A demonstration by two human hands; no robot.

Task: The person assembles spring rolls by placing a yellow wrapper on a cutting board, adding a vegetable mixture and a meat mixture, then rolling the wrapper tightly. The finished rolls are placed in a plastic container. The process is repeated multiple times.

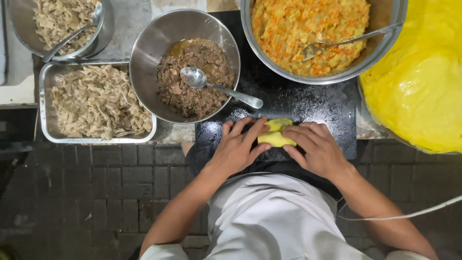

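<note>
Yellow dough roll (275, 133) lies on the black board (313, 103), pressed between left hand (237, 147) and right hand (315, 147), fingers curled over it; three bowls at twelve o'clock, two cut off; three spoons; one tray (45, 77) at ten.

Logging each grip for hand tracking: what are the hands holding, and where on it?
Both hands, left and right, press a yellow roll on the black board, fingers on its two ends.
</note>
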